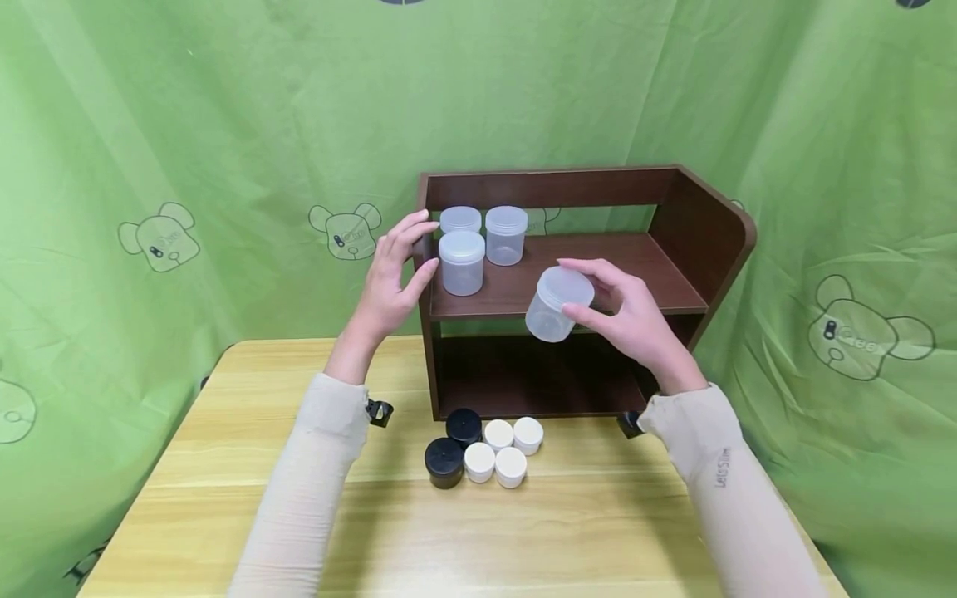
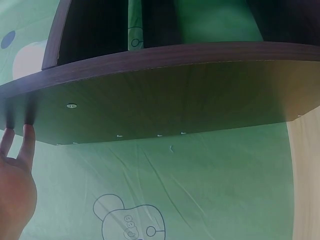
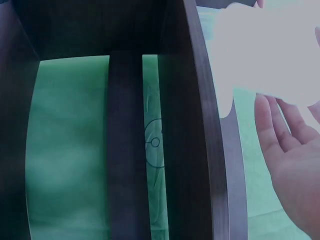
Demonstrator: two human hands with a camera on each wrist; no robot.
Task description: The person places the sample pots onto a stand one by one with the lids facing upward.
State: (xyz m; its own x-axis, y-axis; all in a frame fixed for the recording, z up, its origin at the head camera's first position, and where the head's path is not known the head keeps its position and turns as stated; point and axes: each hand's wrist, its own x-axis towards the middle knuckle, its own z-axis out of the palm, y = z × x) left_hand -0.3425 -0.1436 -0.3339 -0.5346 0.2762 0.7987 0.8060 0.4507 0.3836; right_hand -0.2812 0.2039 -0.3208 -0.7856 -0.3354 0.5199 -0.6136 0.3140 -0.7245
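My right hand grips a clear plastic jar with a frosted lid, tilted in front of the upper shelf. In the right wrist view the same jar is washed out to white above the fingers. Three similar jars stand at the left of that shelf: a front jar, a back-left jar partly hidden behind it, and a back-right jar. Beside the shelf's left panel, my left hand has its fingers spread near the front jar. In the left wrist view, its fingers reach the panel's edge.
A dark brown two-tier shelf stands at the back of the wooden table. Before it sit two black-lidded jars and several small white-lidded jars. A green curtain surrounds the table.
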